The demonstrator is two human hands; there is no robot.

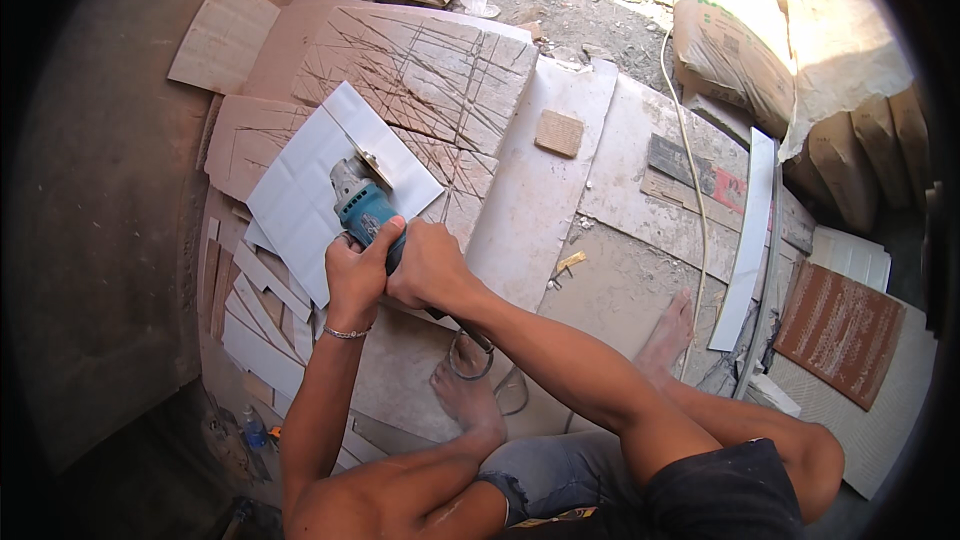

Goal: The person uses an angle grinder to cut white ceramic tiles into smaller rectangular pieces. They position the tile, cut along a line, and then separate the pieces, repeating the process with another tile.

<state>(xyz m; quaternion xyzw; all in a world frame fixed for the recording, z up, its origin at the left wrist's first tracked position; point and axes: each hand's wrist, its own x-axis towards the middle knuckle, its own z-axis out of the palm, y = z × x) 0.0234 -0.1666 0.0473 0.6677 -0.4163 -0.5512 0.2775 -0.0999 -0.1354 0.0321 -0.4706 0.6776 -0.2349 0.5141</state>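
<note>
A teal angle grinder (366,208) is held between my two hands, its grey metal head and cutting disc (374,169) over a white tile (300,190). My left hand (355,275) wraps the left side of the body, thumb on top. Behind it, my right hand (430,265) closes round the rear of the body. From the disc a thin dark line runs across the tile to its far corner. The tile lies on a pinkish slab (420,70) scored with many dark cuts. Whether the disc touches the tile I cannot tell.
Cut tile strips (265,315) pile up at the left. A small tan block (559,133) sits right of the slab. A pale cable (690,170) crosses the floor, near a long white strip (745,240). A brown tile (838,333) lies far right; filled sacks (730,50) stand behind.
</note>
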